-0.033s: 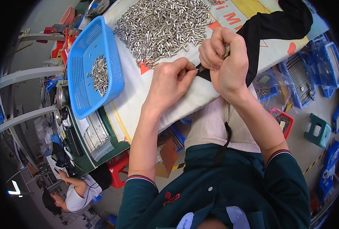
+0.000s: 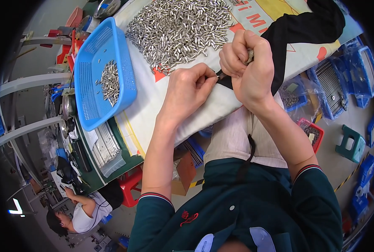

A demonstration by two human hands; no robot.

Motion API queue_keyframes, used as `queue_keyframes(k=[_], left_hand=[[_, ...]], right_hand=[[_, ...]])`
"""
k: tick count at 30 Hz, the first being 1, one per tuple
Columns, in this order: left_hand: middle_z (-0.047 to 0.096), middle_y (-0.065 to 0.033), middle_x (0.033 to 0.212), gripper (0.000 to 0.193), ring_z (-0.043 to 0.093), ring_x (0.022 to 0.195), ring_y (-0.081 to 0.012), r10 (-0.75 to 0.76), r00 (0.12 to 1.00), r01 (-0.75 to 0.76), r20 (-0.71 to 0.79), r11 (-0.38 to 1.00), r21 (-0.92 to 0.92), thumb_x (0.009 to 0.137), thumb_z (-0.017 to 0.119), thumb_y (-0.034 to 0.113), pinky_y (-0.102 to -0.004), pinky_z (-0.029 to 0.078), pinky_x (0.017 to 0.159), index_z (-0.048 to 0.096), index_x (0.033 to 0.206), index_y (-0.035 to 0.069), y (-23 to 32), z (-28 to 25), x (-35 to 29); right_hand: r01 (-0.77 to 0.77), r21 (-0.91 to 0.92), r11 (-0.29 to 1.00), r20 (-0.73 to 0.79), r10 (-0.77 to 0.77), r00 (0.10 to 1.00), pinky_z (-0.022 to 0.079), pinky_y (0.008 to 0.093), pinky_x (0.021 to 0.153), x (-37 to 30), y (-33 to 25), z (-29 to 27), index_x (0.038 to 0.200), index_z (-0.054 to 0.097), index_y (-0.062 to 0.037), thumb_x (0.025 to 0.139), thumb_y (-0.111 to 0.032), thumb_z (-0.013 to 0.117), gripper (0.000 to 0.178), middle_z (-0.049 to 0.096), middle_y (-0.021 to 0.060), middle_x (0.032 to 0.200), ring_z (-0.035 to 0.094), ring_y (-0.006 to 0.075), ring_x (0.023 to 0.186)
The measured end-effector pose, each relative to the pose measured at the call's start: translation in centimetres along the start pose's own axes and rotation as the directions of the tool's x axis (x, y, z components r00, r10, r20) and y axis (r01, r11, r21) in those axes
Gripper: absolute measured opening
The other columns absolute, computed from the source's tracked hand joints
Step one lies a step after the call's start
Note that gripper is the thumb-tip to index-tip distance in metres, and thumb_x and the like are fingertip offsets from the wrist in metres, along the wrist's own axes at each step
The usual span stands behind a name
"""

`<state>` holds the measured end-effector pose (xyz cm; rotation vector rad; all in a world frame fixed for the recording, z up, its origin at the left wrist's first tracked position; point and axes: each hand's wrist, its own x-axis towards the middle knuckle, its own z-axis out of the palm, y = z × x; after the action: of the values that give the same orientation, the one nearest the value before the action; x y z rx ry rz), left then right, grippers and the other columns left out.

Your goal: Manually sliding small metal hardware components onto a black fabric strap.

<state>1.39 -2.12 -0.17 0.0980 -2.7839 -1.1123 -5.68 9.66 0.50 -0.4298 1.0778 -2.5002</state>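
R hand point(image 2: 248, 69) fisted round a small tool, L hand point(image 2: 187, 90) grip pinching a metal pin point(image 2: 217, 75) at its tip. Risk: pin slips, drops off surface point(image 2: 153, 109) edge below the grip.

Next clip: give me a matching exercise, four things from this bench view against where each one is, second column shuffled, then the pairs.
Things:
1. blue basket
2. big heap of metal pins
3. black cloth
4. green stool

Places:
A. on the floor at the person's right
B. on the white printed sheet, beyond both hands
C. at the table's left, with a small pile of pins in it
D. draped over the table behind the right hand

Pairs: 1-C, 2-B, 3-D, 4-A
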Motion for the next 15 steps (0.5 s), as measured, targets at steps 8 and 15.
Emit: queue_keyframes(k=[8,15], left_hand=[[0.056,-0.0099,0.054,0.006,0.054,0.045,-0.0162,-0.017,1.000,0.017,0.009,1.000,-0.005,0.069,0.061,0.003,-0.0271,0.042,0.046,0.058,0.070,-0.001,0.03,0.01,0.01],[0.056,-0.0105,0.054,0.006,0.054,0.045,-0.0164,-0.021,1.000,0.021,0.008,1.000,-0.021,0.069,0.061,0.003,-0.0271,0.042,0.046,0.058,0.070,-0.002,0.02,0.10,0.04]], right_hand=[[-0.010,0.019,1.000,-0.001,0.010,1.000,0.016,0.0233,0.038,0.26,0.06,-0.13,0.056,0.027,-0.0093,0.084,-0.020,0.030,0.030,0.025,-0.0021,0.043,0.018,0.0059,0.040],[-0.021,-0.041,0.999,0.006,0.021,1.000,0.016,0.0233,0.038,0.37,0.08,0.21,0.058,0.027,-0.0109,0.086,-0.021,0.028,0.030,0.023,-0.0030,0.042,0.017,0.0063,0.039]])
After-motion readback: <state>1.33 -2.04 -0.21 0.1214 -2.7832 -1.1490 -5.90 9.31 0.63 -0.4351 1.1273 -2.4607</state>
